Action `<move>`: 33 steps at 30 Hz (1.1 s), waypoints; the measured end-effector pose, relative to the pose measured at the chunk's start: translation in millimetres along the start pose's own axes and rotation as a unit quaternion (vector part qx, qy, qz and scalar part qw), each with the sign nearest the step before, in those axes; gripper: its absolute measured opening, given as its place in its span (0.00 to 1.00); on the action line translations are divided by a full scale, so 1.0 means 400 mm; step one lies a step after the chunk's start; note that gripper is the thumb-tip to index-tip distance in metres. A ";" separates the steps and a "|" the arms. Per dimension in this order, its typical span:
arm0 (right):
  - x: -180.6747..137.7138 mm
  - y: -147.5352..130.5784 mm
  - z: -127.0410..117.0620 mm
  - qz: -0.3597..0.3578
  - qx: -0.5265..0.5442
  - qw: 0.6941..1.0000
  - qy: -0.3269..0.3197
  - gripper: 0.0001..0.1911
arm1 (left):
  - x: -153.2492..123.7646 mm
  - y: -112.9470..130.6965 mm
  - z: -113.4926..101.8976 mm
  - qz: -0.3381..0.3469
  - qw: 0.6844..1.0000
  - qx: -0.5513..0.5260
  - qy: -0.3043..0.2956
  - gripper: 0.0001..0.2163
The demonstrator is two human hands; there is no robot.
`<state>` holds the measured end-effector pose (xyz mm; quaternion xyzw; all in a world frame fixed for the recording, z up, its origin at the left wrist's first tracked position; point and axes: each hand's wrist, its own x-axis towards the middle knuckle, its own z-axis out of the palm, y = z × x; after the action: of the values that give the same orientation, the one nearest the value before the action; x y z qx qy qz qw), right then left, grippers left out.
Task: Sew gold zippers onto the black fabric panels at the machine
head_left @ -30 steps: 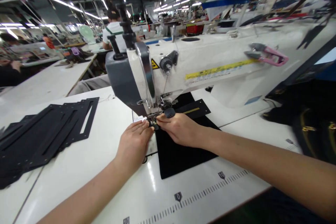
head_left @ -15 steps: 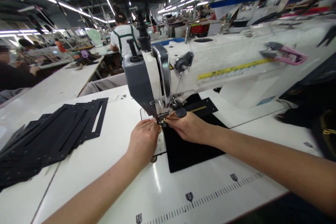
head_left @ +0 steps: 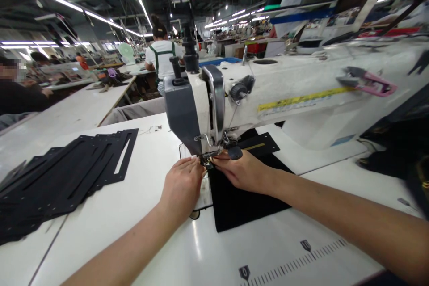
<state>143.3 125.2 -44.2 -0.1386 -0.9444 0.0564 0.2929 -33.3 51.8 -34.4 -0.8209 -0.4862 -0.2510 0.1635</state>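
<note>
A black fabric panel [head_left: 248,205] lies flat under the head of a white sewing machine [head_left: 295,85]. My left hand [head_left: 183,183] is closed at the panel's left edge, its fingertips pinched together beside the presser foot [head_left: 208,163]. From the other side my right hand [head_left: 248,172] rests over the panel, thumb and fingers closed on the fabric just right of the foot. The machine parts partly hide the fingertips of both hands. Behind my right hand, a black strip with a slot [head_left: 264,144] lies across the panel.
A fanned pile of black slotted pieces [head_left: 77,174] lies on the white table [head_left: 134,214] to the left. Pink-handled snips [head_left: 368,81] rest on the machine arm. Dark material [head_left: 385,143] bunches at the right. A person in a white shirt [head_left: 164,60] stands beyond.
The view has shifted slightly, so the machine and panel appear a little lower. Both hands keep their places by the presser foot; no clear movement of the panel shows.
</note>
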 end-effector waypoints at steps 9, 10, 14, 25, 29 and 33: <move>-0.004 -0.007 -0.007 0.007 0.024 1.000 0.006 0.11 | 0.000 0.014 -0.011 0.019 1.000 0.004 0.023 0.09; -0.004 -0.007 -0.005 0.008 0.022 1.000 0.011 0.11 | 0.000 0.013 -0.011 0.017 1.000 0.003 0.023 0.09; 0.002 -0.010 0.006 0.026 -0.009 0.999 0.027 0.11 | -0.003 0.006 -0.005 0.001 1.000 -0.013 0.020 0.08; -0.120 -0.161 -0.022 0.187 -0.151 0.970 -0.038 0.33 | -0.064 0.121 -0.132 -0.442 0.711 -0.545 -0.048 0.13; -0.190 -0.246 -0.041 0.187 -0.161 0.968 -0.042 0.33 | -0.058 0.180 -0.168 -0.552 0.537 -0.635 -0.069 0.14; -0.222 -0.308 -0.054 0.179 -0.167 0.969 -0.041 0.33 | -0.046 0.224 -0.171 -0.544 0.594 -0.578 -0.131 0.17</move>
<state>197.3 -18.2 -51.1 -0.3499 -0.9114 -0.0454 0.2119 21.1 -38.8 9.0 -0.3502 -0.6114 -0.4118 -0.5779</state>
